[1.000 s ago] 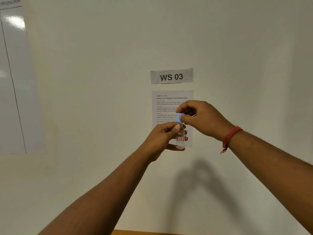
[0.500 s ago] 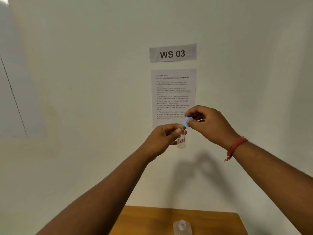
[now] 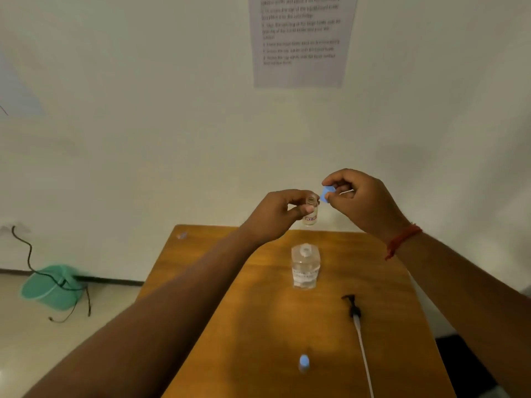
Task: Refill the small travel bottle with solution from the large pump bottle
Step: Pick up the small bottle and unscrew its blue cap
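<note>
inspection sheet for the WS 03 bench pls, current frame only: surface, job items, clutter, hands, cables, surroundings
Surface: wooden table, against a pale wall.
Job's things: small travel bottle uncapped, held above the table; blue cap off, beside its mouth; large bottle upright mid-table, open; pump head with tube lying to its right.
Clutter: small blue-topped item near the front edge, blurred.
Grippers: left hand, grip closed on the travel bottle; right hand pinching the cap.
Cables: dark cord from the wall down to the floor.
Surroundings: green bin on the floor; instruction sheet on the wall.
</note>
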Demonstrator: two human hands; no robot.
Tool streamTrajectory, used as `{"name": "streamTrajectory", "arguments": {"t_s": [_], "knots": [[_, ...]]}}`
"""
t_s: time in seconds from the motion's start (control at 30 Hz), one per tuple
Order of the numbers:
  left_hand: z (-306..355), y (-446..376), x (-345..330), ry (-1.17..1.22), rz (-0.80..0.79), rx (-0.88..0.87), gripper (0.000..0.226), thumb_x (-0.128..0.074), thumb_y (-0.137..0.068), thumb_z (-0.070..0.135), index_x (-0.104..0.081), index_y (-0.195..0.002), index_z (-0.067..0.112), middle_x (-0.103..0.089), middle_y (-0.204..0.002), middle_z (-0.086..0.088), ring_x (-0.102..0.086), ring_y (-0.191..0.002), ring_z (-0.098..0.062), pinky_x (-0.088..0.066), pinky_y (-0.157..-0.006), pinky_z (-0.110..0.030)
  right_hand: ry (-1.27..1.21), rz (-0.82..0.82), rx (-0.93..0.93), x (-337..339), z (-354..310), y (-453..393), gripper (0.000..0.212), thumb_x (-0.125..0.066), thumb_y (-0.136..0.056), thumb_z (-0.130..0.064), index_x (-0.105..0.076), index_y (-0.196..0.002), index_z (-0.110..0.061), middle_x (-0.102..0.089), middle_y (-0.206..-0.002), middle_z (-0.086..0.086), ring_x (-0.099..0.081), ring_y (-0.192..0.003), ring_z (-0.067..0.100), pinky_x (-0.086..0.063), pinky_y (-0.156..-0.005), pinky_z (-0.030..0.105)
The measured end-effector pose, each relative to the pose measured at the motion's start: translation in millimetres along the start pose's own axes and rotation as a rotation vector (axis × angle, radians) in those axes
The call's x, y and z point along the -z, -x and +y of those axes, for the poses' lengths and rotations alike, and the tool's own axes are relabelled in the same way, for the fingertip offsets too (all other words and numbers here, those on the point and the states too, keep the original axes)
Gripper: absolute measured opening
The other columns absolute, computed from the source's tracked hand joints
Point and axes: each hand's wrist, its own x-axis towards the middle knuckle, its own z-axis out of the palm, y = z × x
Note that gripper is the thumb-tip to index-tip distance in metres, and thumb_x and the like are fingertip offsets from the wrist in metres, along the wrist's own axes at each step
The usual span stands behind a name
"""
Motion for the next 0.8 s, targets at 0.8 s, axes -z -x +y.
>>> {"name": "streamTrajectory", "arguments": {"t_s": [0.8], "knots": [[-212, 108, -168, -0.195, -0.340, 0.384, 0.030, -0.065, -0.099, 0.011, -0.068, -0.129, 0.007, -0.067, -0.134, -0.010, -0.061, -0.123, -0.025, -0.041, -0.093, -0.020, 0.141, -0.299, -0.504, -162, 224, 224, 0.014, -0.061, -0.089, -0.008, -0.066, -0.101, -0.013, -0.061, -0.104, 0.002, -0.054, -0.091, 0.012, -0.038, -0.076, 0.022]]}}
